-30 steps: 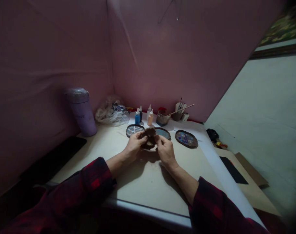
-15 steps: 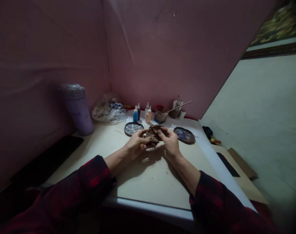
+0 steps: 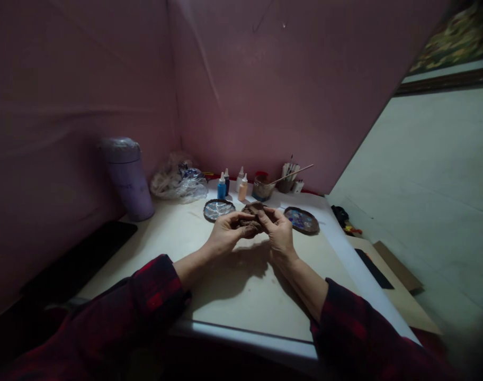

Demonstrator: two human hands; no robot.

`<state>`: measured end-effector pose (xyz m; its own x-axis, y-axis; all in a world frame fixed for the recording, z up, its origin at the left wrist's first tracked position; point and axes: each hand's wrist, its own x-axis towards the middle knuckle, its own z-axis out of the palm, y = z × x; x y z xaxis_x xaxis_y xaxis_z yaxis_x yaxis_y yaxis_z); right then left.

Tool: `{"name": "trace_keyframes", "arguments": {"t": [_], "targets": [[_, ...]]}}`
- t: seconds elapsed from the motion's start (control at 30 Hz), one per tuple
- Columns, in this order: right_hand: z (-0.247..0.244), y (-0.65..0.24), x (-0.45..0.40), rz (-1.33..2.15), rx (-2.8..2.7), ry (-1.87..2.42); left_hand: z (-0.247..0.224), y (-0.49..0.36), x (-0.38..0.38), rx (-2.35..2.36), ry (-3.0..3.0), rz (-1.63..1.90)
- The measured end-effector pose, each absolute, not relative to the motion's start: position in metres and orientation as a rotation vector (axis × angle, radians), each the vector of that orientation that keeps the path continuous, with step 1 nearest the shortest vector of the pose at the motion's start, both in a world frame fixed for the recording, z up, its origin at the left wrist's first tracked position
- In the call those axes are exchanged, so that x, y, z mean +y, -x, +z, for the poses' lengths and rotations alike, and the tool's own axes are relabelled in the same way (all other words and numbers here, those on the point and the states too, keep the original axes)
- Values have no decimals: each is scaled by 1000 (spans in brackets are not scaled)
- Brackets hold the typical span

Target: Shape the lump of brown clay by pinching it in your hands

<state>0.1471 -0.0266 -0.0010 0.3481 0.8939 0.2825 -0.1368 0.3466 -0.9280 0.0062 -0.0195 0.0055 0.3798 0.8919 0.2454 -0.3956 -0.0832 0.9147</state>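
A lump of brown clay (image 3: 252, 209) is held up over the table between both hands, its surface uneven and folded. My left hand (image 3: 227, 232) grips its left side, thumb in front and fingers behind. On the right side, my right hand (image 3: 279, 232) pinches the clay with its thumb pressed on the front. Fingers cover much of the lump. Just beyond the hands lie two shallow brown-rimmed discs: a disc with pale blue and white lines (image 3: 218, 210) at left, and a disc with blue and purple patches (image 3: 301, 219) at right.
Behind stand several small paint bottles (image 3: 221, 188), a cup of murky liquid (image 3: 262, 189) with a stick across it, and a brush holder (image 3: 285, 184). A purple tumbler (image 3: 130, 182), a crumpled plastic bag (image 3: 178, 180) and a dark flat object (image 3: 80, 259) occupy the left side.
The clay looks more folded together and compact between the hands. My left fingers have shifted over its front and left side; the right hand has hardly moved.
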Motion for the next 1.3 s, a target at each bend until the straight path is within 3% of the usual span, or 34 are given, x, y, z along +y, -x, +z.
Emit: {"name": "trace_keyframes", "arguments": {"t": [0.4, 0.7, 1.3], "targets": [[3, -145, -32, 778, -1109, 929, 14, -3, -18, 616, -1334, 1302], [2, -152, -33, 790, -1335, 863, 16, 0, -13, 467, -1143, 1212], [-5, -146, -30, 809, -1425, 969, 9, 2, -8, 639, -1064, 1248]]}}
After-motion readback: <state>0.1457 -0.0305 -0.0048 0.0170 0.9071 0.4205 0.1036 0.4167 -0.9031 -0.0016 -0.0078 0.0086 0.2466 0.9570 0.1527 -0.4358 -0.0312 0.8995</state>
